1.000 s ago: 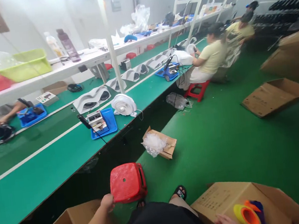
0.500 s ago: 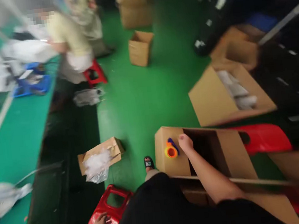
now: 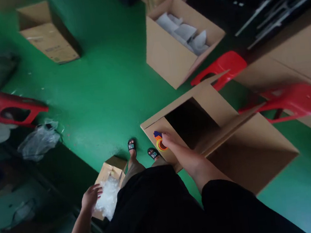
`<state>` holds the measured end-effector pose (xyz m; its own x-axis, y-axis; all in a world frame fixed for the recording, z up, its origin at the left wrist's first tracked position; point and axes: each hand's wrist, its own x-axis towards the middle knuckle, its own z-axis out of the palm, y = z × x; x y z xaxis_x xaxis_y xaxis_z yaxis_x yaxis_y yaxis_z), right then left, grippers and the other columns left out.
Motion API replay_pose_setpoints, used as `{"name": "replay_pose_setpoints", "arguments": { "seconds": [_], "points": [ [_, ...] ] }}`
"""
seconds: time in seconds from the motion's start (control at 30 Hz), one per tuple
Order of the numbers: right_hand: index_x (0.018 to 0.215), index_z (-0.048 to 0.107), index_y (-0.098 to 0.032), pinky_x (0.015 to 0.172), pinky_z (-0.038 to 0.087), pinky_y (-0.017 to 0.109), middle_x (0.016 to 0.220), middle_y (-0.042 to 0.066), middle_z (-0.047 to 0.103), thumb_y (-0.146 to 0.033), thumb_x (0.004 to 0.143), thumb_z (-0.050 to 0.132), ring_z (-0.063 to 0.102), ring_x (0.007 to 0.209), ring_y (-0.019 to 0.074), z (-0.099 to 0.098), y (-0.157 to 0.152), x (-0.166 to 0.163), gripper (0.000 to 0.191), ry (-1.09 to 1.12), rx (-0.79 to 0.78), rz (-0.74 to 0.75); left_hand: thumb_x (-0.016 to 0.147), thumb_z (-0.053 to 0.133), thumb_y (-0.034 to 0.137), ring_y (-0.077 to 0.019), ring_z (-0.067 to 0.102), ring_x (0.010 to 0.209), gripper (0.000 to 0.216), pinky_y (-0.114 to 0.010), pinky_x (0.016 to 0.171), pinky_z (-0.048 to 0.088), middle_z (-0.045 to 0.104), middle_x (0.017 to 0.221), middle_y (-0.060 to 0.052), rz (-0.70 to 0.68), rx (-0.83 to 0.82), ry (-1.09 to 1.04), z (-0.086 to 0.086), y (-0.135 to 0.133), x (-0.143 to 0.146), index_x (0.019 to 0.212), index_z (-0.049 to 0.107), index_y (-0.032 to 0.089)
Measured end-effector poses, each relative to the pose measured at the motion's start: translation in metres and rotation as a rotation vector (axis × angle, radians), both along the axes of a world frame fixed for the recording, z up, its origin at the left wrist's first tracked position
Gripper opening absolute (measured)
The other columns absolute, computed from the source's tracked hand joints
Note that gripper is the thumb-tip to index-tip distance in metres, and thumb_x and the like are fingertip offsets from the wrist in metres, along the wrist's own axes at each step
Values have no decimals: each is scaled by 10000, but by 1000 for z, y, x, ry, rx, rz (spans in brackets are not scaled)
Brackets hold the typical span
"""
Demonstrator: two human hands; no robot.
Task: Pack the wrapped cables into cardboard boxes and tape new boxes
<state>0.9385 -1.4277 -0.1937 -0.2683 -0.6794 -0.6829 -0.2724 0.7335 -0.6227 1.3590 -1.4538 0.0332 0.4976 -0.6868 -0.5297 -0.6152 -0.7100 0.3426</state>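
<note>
On the near flap of a large cardboard box [image 3: 158,117] lies a tape dispenser [image 3: 160,144], orange and dark blue with a yellow-rimmed roll. My right hand [image 3: 168,139] is closed at its side, gripping it; the fingertips are mostly hidden. My left hand [image 3: 91,197] hangs open with its fingers apart. It holds nothing and appears above a small carton [image 3: 118,162] with crumpled clear plastic [image 3: 108,196] on it. Whether it touches the plastic I cannot tell.
Another open box [image 3: 262,164] adjoins the large one. Red stools [image 3: 229,65] stand beyond. A box [image 3: 165,52] of white wrapped pieces and a brown carton [image 3: 54,42] stand on the green floor [image 3: 106,81]. At left are a red stool [image 3: 19,107] and a plastic bag [image 3: 39,141].
My view has turned right and down. My right hand has moved from beside the tape dispenser onto it. My left hand now shows above the small carton instead of the red stool.
</note>
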Motion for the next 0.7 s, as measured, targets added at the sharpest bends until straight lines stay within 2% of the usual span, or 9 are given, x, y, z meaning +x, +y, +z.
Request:
{"name": "replay_pose_setpoints", "arguments": {
  "seconds": [0.1,0.17,0.2,0.27,0.33,0.4,0.5,0.6,0.7],
  "points": [
    [1150,717,-97,905,494,261,1101,109,774,-99,817,721,692,1049,218,22,15,-7,333,-38,-27,-151,665,651,225,-218,741,688,190,-267,568,571,777,784,-74,-257,70,55,-7,-93,-27,842,711,187],
    [1139,739,-143,826,520,258,1022,66,791,-98,777,695,716,950,208,40,45,-13,368,-44,-44,-321,713,641,258,-224,758,763,235,-273,612,585,803,867,-67,-499,103,76,-20,-151,-65,923,732,206],
    [1115,749,-163,787,533,262,974,50,795,-112,756,685,724,902,211,49,65,-16,368,-48,-57,-464,740,634,272,-230,767,814,260,-283,653,599,815,917,-63,-639,118,87,-28,-178,-92,970,742,221],
    [1026,754,-179,717,556,279,871,34,789,-168,705,688,729,811,225,64,109,-15,328,-82,-122,-874,803,615,293,-236,778,944,318,-314,791,625,827,1048,-51,-950,130,108,-47,-222,-159,1089,750,257],
    [927,735,-177,684,576,305,789,33,770,-252,660,718,729,752,241,72,149,-8,278,-160,-248,-1306,875,588,313,-237,761,1105,402,-354,974,603,800,1239,-47,-1267,110,128,-68,-247,-241,1254,720,285],
    [867,711,-177,694,601,341,746,45,752,-352,650,743,739,747,262,70,171,4,281,-235,-367,-1563,938,562,358,-253,683,1305,511,-394,1140,521,695,1461,-66,-1543,96,147,-92,-249,-323,1438,628,276],
    [830,696,-190,736,629,392,742,77,744,-497,703,742,759,799,293,51,165,20,336,-311,-463,-1708,1021,460,460,-262,463,1540,645,-415,1267,393,487,1663,-105,-1823,119,172,-136,-221,-414,1618,435,216],
    [860,705,-195,764,636,403,804,100,762,-589,765,739,762,847,301,22,122,32,407,-439,-550,-1786,1079,265,505,-228,294,1623,704,-404,1306,327,337,1738,-125,-2021,193,123,-183,-179,-446,1701,238,178],
    [888,715,-181,749,628,383,806,101,763,-619,775,736,750,831,290,-5,67,40,452,-556,-611,-1827,1072,250,540,-255,137,1658,771,-445,1324,282,166,1780,-153,-2224,257,-38,-220,-146,-435,1722,128,144]
  ]
}}
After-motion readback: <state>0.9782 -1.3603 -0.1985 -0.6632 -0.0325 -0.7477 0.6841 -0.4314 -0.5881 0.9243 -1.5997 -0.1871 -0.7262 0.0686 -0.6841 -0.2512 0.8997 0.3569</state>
